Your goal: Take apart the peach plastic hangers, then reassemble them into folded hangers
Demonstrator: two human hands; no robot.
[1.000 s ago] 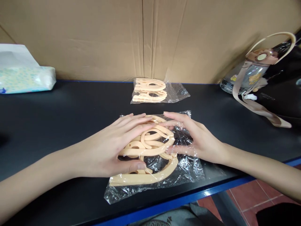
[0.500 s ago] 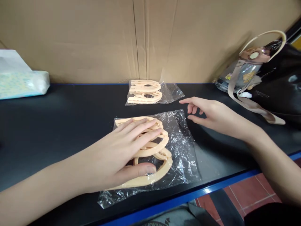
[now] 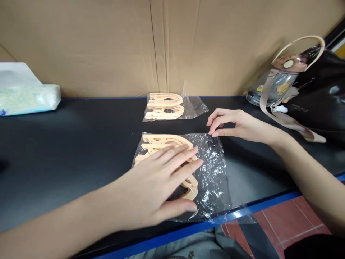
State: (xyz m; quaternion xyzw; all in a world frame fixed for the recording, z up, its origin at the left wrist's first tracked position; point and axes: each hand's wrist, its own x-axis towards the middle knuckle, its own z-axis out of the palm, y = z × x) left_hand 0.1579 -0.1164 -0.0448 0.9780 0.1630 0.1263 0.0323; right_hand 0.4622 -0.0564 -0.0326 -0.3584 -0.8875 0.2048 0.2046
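Note:
A clear plastic bag (image 3: pixel 211 172) lies near the table's front edge with several beige folding hangers (image 3: pixel 167 138) in its left part. Spread flat over the bagged hangers is my left hand (image 3: pixel 161 183), its fingers stretched out and pointing right, hiding much of them. At the bag's far right corner, my right hand (image 3: pixel 233 124) pinches the film between thumb and fingers. Farther back, a second clear bag (image 3: pixel 195 107) holds more beige folding hangers (image 3: pixel 165 108), touched by neither hand.
The black table (image 3: pixel 81 151) has a blue edge and a cardboard wall (image 3: pixel 102 46) behind it. A tissue pack (image 3: pixel 32 95) lies at the left. On the right stand a strapped water bottle (image 3: pixel 283 81) and a black bag (image 3: pixel 320 97). Red floor tiles (image 3: pixel 288 219) show below.
My left hand has slid right across the near bag, and the hangers under it have shifted. My right hand's fingers have come down and closed on the bag's corner.

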